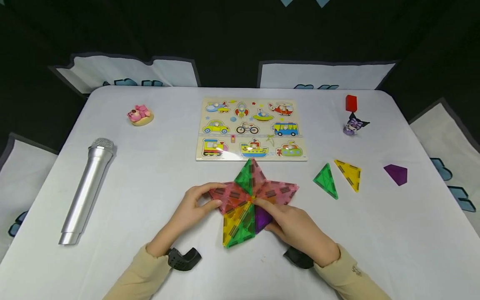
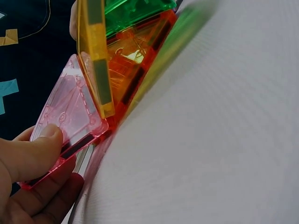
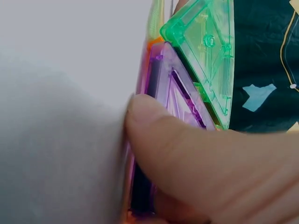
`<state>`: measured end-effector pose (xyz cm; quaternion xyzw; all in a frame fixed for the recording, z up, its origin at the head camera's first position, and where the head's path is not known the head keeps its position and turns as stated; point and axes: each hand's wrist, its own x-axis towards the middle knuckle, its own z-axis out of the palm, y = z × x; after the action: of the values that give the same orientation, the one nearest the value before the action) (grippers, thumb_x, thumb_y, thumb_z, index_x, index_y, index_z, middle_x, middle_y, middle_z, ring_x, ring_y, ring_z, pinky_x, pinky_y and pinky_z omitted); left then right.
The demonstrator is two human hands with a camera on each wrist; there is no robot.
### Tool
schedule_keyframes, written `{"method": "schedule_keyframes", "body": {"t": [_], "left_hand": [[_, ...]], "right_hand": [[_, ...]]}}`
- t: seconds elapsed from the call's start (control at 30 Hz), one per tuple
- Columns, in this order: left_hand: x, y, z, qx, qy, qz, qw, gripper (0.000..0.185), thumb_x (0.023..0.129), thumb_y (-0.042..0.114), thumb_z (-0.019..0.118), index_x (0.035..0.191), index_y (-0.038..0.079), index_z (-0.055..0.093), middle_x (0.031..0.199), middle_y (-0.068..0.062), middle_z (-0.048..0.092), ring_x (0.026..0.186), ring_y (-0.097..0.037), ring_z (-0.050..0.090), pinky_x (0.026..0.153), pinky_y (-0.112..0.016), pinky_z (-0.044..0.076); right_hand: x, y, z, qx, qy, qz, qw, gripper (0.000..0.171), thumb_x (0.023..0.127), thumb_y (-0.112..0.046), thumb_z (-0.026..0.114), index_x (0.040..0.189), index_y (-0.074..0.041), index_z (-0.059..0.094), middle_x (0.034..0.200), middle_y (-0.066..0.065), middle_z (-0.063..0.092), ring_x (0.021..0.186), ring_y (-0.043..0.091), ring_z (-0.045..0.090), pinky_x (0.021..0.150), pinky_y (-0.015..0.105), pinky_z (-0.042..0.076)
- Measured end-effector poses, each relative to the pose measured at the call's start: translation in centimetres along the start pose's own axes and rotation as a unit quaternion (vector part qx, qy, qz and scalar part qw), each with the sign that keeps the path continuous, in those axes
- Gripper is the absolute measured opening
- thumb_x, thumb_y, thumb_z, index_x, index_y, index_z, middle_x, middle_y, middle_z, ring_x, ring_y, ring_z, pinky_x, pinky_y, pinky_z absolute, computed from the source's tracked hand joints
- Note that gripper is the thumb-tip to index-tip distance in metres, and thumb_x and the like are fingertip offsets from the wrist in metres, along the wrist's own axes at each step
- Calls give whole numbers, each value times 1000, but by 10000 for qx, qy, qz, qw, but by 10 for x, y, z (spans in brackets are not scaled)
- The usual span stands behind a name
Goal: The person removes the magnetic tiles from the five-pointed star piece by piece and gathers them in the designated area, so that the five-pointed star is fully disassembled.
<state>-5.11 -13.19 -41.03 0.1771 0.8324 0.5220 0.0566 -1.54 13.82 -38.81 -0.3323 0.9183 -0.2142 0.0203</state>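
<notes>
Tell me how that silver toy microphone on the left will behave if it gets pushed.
The silver toy microphone lies on its side on the white table. Being a cylinder, it would probably roll under a sideways push. It looks stiff, and its smooth shiny body may be slippery to grip.

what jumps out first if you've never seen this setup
The star of translucent magnetic tiles at the table's near middle, with the left hand pinching its pink tile and the right hand on its purple tile. Next, the silver toy microphone far left and the vehicle puzzle board behind the star.
</notes>
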Motion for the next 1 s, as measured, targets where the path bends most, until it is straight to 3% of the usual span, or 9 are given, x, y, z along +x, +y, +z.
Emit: {"method": "schedule_keyframes", "body": {"t": [0.27, 0.43, 0.53, 0.6, 0.7, 0.77, 0.87, 0.93, 1.0], "left_hand": [[-2, -1, -1, 108, 41, -6, 9999, 32, 82, 13, 66, 114, 14, 62, 97, 1, 61, 81, -18, 47, 75, -37, 34], [-1, 1, 0, 84, 27, 39, 10000, 32, 81, 12, 67, 113, 14, 62, 98, 2, 62, 80, -17, 47, 74, -37, 34], [-1, 1, 0, 71, 7, 3, 10000, 33, 81, 11, 67, 113, 14, 62, 99, 2, 62, 81, -18, 47, 74, -37, 33], [-1, 1, 1, 70, 0, -32, 10000, 33, 82, 11, 67, 114, 14, 62, 100, 2, 62, 81, -18, 46, 75, -37, 33], [-1, -1, 2, 70, 4, -106, 9999, 33, 82, 10, 67, 114, 13, 62, 98, 1, 61, 81, -18, 46, 75, -37, 33], [-1, -1, 3, 53, 3, -140, 9999, 33, 81, 7, 67, 114, 11, 61, 97, -1, 61, 81, -21, 46, 75, -38, 33], [-1, 0, 4, 63, -2, -168, 9998, 34, 81, 4, 66, 114, 8, 61, 97, -5, 61, 82, -24, 46, 75, -39, 33], [-1, 2, 2, 91, -17, -189, 9998, 34, 81, 5, 66, 114, 8, 61, 100, -5, 62, 82, -23, 46, 75, -39, 33], [-1, 2, 3, 104, -40, -181, 9998, 34, 81, 7, 66, 115, 10, 61, 103, -3, 62, 83, -21, 47, 76, -39, 34]], "right_hand": [[3, -2, 1, -346, 486, -243, 9979, 65, 69, -16, 79, 124, -14, 46, 94, 4, 57, 79, 17, 55, 64, 32, 48], [0, 2, -1, -331, 712, -577, 9952, 51, 67, -14, 80, 109, -10, 51, 95, 1, 49, 80, 13, 46, 63, 28, 45], [-2, 7, -3, -273, 706, -829, 9937, 41, 71, -13, 77, 104, -10, 53, 95, -2, 54, 81, 11, 49, 67, 27, 45], [-4, 11, -7, -45, 659, -961, 9932, 35, 74, -12, 74, 103, -11, 54, 92, -5, 56, 80, 8, 52, 67, 26, 45], [-10, 19, -16, 1028, 735, -902, 9879, 29, 78, -8, 70, 102, -12, 54, 90, -6, 57, 76, 5, 54, 65, 23, 45], [-15, 25, -25, 2077, 1105, -679, 9695, 29, 78, -2, 68, 102, -7, 53, 87, -2, 58, 72, 7, 54, 61, 22, 45], [-22, 38, -37, 3428, 2106, 18, 9155, 30, 78, 10, 64, 102, 2, 48, 79, 5, 57, 60, 11, 52, 51, 22, 43], [-24, 48, -43, 3739, 2728, 826, 8826, 31, 79, 11, 61, 103, 4, 44, 74, 6, 56, 55, 13, 52, 47, 24, 43], [-26, 59, -46, 3786, 2977, 1710, 8595, 31, 83, 6, 60, 107, 3, 41, 71, 7, 54, 51, 13, 52, 46, 25, 45]]}}
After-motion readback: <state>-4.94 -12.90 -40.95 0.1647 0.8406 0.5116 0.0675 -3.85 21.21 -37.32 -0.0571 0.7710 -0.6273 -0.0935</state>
